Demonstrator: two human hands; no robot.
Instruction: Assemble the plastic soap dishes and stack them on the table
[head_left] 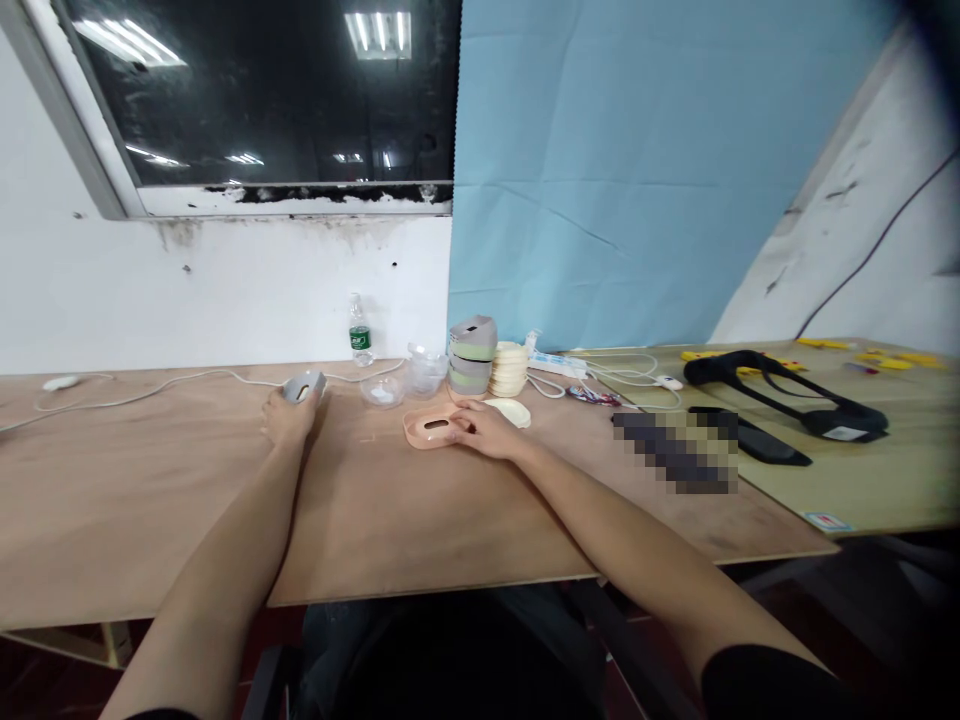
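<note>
The right hand point(487, 430) pinches the right end of a peach slotted cover point(420, 434), while the left hand point(285, 416) is wrapped round a grey slotted cover point(306, 384), well apart. From where I stand, the peach cover sits on the table point(360, 540) between the hands, nearer the right; it extends leftward from that grip, its long axis and slot running roughly side to side.

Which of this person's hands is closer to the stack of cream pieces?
The right. The right hand is just in front of the cream stack, at the peach piece; the left hand is farther off to its left, at the grey piece.
</note>
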